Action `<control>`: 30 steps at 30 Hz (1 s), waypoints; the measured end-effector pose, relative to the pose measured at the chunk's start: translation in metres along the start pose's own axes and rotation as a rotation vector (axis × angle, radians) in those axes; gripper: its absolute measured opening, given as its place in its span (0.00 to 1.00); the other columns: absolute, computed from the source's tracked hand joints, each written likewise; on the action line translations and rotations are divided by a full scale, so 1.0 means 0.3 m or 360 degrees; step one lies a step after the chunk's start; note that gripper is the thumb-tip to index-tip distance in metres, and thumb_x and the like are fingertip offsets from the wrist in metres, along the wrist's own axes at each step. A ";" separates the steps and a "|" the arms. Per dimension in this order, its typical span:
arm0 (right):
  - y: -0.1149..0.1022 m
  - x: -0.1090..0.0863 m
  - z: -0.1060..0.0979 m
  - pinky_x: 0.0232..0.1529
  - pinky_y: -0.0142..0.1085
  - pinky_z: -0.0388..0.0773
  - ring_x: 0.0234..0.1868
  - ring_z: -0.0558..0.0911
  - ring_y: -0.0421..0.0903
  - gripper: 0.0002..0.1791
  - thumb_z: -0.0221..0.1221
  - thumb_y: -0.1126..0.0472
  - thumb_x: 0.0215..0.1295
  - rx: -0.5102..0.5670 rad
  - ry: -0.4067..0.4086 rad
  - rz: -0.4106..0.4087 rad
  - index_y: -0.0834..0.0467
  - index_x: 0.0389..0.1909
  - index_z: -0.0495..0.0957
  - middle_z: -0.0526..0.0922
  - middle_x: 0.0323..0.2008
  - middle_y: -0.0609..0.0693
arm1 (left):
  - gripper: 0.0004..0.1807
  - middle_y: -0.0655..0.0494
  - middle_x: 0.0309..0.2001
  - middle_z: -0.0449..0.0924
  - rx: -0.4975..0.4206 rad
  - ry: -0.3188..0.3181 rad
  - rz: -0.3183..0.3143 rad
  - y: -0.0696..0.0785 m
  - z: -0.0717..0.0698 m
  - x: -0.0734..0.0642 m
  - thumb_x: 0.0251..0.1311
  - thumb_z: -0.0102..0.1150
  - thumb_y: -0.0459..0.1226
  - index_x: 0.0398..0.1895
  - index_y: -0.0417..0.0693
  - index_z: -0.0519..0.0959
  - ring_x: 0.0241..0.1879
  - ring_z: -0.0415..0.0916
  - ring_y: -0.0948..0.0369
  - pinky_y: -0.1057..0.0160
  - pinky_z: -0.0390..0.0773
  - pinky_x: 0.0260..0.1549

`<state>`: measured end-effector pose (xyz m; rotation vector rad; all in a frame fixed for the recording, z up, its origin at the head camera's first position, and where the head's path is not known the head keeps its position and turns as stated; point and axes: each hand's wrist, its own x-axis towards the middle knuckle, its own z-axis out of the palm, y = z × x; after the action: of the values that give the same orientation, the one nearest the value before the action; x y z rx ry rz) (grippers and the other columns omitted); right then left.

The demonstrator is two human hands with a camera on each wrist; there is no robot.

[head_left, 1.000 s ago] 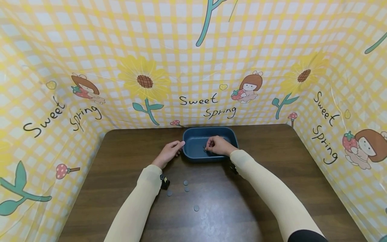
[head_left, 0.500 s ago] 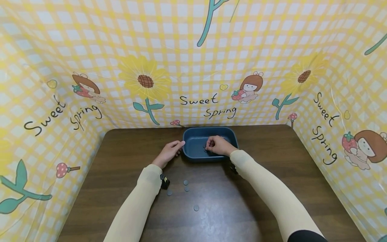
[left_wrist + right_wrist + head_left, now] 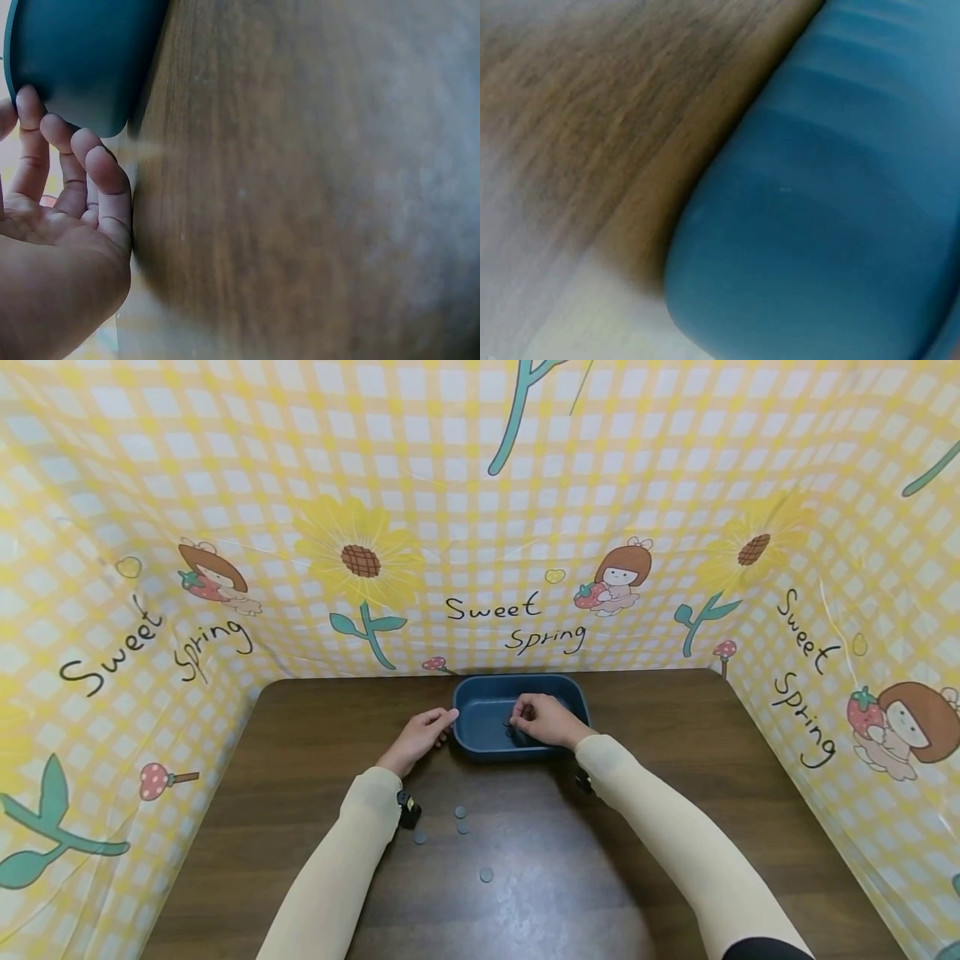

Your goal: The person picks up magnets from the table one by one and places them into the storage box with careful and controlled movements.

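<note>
A blue rectangular tray (image 3: pixel 480 750) stands at the back of the table. My left hand (image 3: pixel 417 740) is at its left end and pinches the rim between thumb and index finger; in the left wrist view the other fingers (image 3: pixel 109 178) curl below the tray's corner. Inside the tray, my right hand (image 3: pixel 549 720) reaches low over the floor with curled fingers, thumb and index tips close together. Small dark round pieces (image 3: pixel 508 732) lie right at those fingertips; I cannot tell whether one is held. The right wrist view shows the tray's outer wall (image 3: pixel 802 225), the hand hidden.
Several small grey discs, like coins, lie on the brown wooden table (image 3: pixel 645 827): one disc (image 3: pixel 486 875) nearer the front, another disc (image 3: pixel 420 837) beside the left wrist camera (image 3: pixel 408 811). A yellow checked cloth (image 3: pixel 480 527) hangs round the back and sides.
My right hand has risen slightly in the tray, and more of the dark pieces under its fingertips shows. The left hand and the tray have stayed in place.
</note>
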<state>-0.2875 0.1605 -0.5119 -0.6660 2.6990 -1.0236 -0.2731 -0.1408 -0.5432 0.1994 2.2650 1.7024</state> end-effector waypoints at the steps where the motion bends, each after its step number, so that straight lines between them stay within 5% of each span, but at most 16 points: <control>1: -0.002 -0.004 0.000 0.44 0.40 0.78 0.37 0.80 0.43 0.04 0.65 0.60 0.77 0.0001 0.0008 -0.0011 0.54 0.40 0.81 0.83 0.36 0.47 | 0.26 0.46 0.42 0.77 0.0001 0.0001 -0.0001 -0.001 0.001 0.001 0.80 0.54 0.58 0.42 0.44 0.82 0.41 0.73 0.52 0.58 0.74 0.44; 30: -0.162 -0.198 -0.019 0.37 0.36 0.78 0.33 0.76 0.40 0.04 0.66 0.57 0.78 -0.0006 0.0081 -0.0394 0.47 0.44 0.80 0.81 0.38 0.40 | 0.25 0.44 0.43 0.76 -0.0008 0.0016 -0.0031 -0.001 0.009 0.007 0.80 0.54 0.59 0.40 0.47 0.81 0.42 0.73 0.52 0.56 0.74 0.46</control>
<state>-0.2201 0.1594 -0.4749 -1.0080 2.7107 -1.1038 -0.2742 -0.1378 -0.5446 0.1676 2.2623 1.7025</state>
